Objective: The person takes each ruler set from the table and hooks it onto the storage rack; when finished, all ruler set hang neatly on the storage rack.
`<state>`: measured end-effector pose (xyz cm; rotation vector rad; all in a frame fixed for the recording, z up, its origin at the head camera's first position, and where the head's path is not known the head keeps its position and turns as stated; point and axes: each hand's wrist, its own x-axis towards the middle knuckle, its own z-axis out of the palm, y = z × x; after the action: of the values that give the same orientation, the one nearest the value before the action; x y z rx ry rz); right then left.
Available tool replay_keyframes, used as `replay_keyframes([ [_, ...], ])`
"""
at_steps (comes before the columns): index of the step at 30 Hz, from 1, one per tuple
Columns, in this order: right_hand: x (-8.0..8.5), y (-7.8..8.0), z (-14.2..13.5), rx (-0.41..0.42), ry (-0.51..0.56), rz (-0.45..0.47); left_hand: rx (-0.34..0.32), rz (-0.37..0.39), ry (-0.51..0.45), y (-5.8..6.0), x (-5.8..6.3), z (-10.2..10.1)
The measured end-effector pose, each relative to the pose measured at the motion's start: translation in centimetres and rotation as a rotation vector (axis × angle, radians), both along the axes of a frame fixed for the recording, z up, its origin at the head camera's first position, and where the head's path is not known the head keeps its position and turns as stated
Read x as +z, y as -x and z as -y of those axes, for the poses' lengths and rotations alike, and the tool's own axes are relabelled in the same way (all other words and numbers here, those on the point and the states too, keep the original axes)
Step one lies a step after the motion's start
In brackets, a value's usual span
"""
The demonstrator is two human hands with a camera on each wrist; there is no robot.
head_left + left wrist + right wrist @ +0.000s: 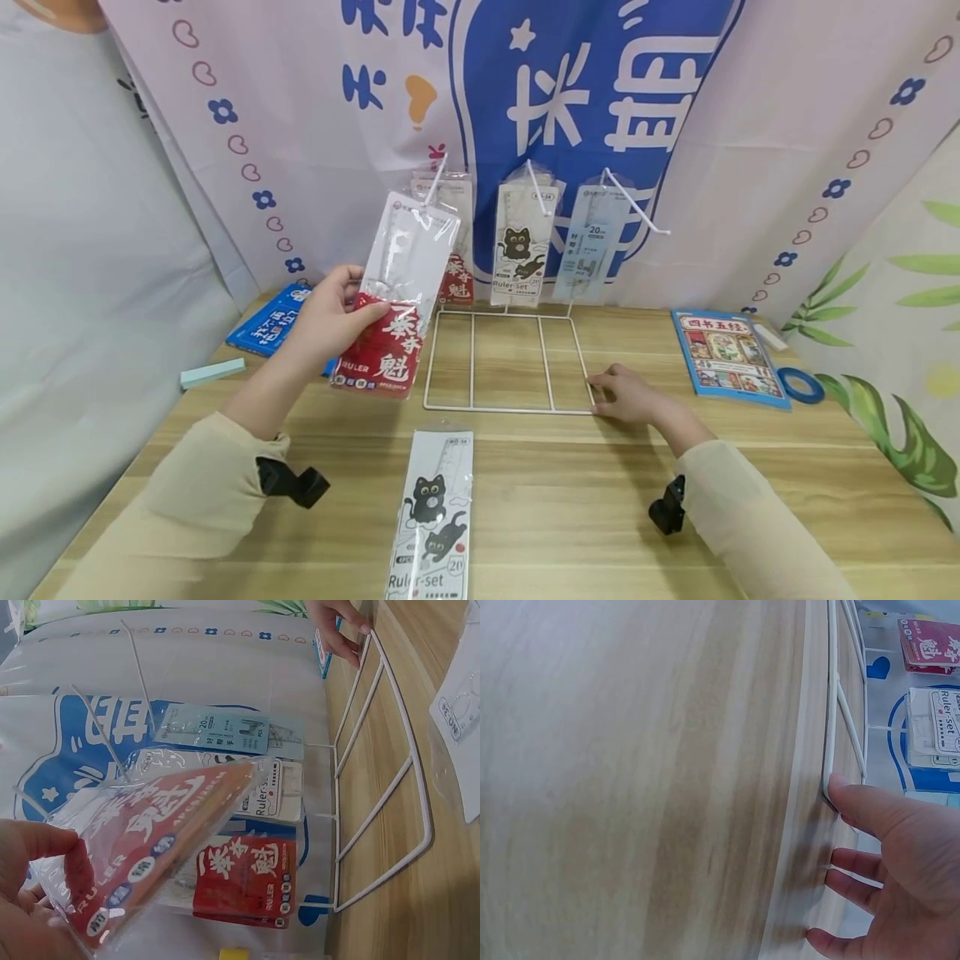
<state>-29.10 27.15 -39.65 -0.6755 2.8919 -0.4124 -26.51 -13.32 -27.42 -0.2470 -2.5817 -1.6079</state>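
My left hand [330,321] pinches a packaged ruler set [397,292] with a white top and a red lower part. The package is tilted and its top overlaps the left hook [437,177] of a white wire display rack [510,409]. Similar red ruler sets [244,877] hang behind it. Black-cat ruler sets [521,250] hang on the middle hook, and a light blue set [588,242] on the right one. At the base's front right corner, my right hand [626,396] holds the wire between thumb and index finger, its other fingers [855,889] spread by the table.
Another black-cat ruler set [431,517] lies on the table in front of the rack. On the left are a blue book [262,325] and a pale green bar [213,372]. A colourful booklet [727,358] and a blue tape roll [801,385] lie to the right. A printed cloth hangs behind.
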Motion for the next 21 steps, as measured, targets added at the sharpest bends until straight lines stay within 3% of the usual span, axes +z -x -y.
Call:
replay_keyframes([
  [8,0.1,0.1,-0.3,-0.020,-0.003,0.002,0.061,0.031,-0.125,4.1,-1.2,-2.2],
  [13,0.0,0.1,-0.1,-0.025,-0.004,0.002,0.094,0.004,-0.179,6.5,-2.1,-3.0],
  [21,-0.1,0.2,0.0,-0.017,-0.009,-0.002,0.115,-0.013,-0.264,8.6,-2.9,-4.0],
])
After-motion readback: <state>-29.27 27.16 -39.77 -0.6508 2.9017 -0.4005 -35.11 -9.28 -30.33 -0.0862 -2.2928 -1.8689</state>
